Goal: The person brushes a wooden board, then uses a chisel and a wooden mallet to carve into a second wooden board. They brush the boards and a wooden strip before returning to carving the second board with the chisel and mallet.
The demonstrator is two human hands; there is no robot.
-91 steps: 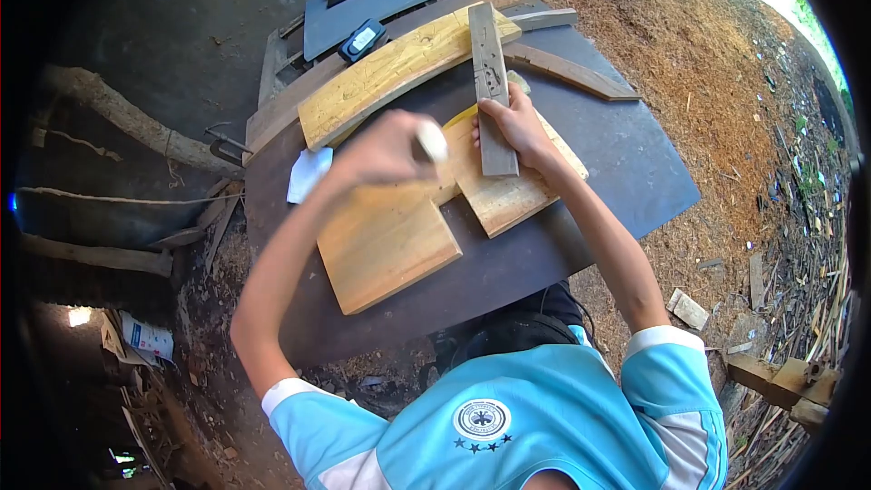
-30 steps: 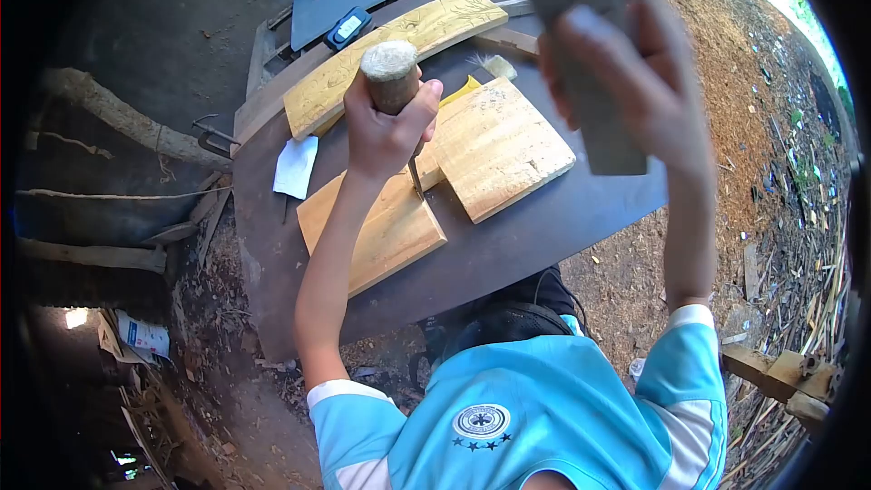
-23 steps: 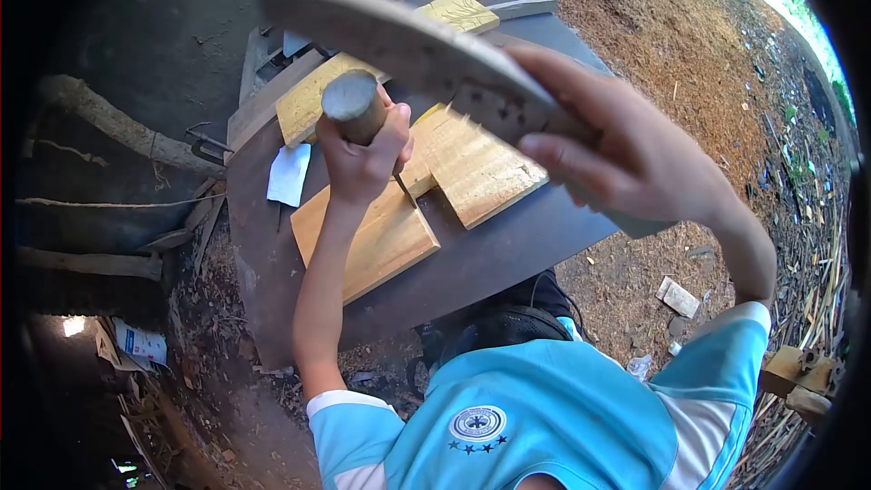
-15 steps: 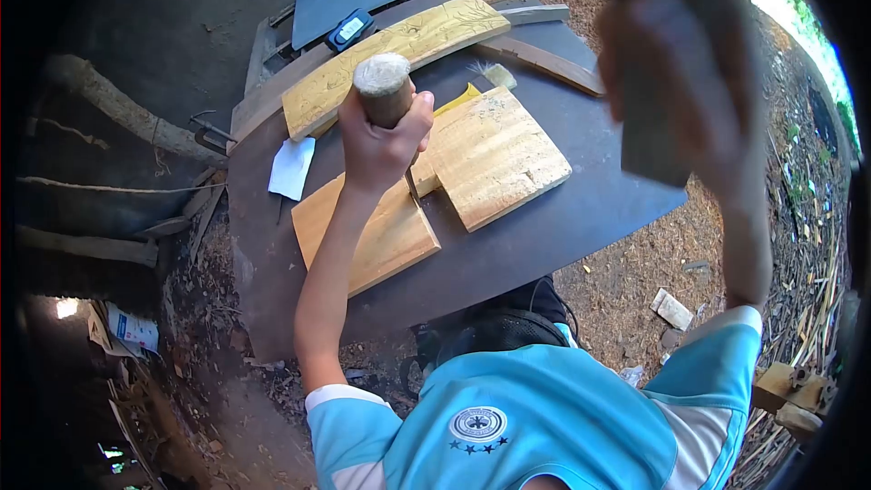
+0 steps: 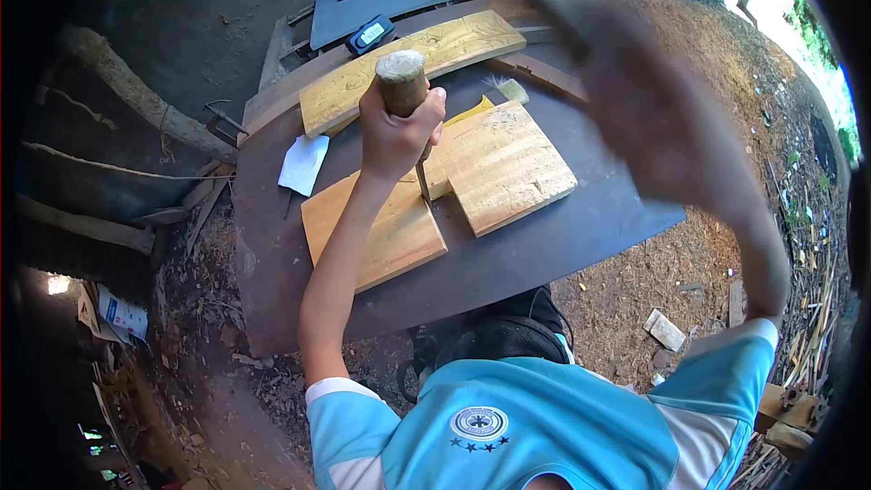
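Note:
My left hand (image 5: 399, 141) is closed around the wooden handle of a chisel (image 5: 400, 68), whose top end is pale and flattened. The chisel stands nearly upright, its blade down at the inner edge of a notch in a light wooden board (image 5: 513, 168). The board lies on the dark table, its left part (image 5: 376, 231) partly behind my forearm. Raised at the right, my right hand (image 5: 653, 122) is smeared by motion and gripped around a long piece of wood (image 5: 553, 0), also blurred, that reaches toward the top of the view.
Behind the board lies a curved plank (image 5: 413, 63) with pencil lines. Beside it are a white paper (image 5: 303, 165), a black device with a display (image 5: 371, 34), and a brush (image 5: 511, 91). A grey panel (image 5: 381, 0) carries a small block. Shavings cover the ground at right.
My right hand has swung slightly, and the piece of wood now tilts up and left instead of hanging upright. The chisel stays at the notch. The whole view has shifted slightly.

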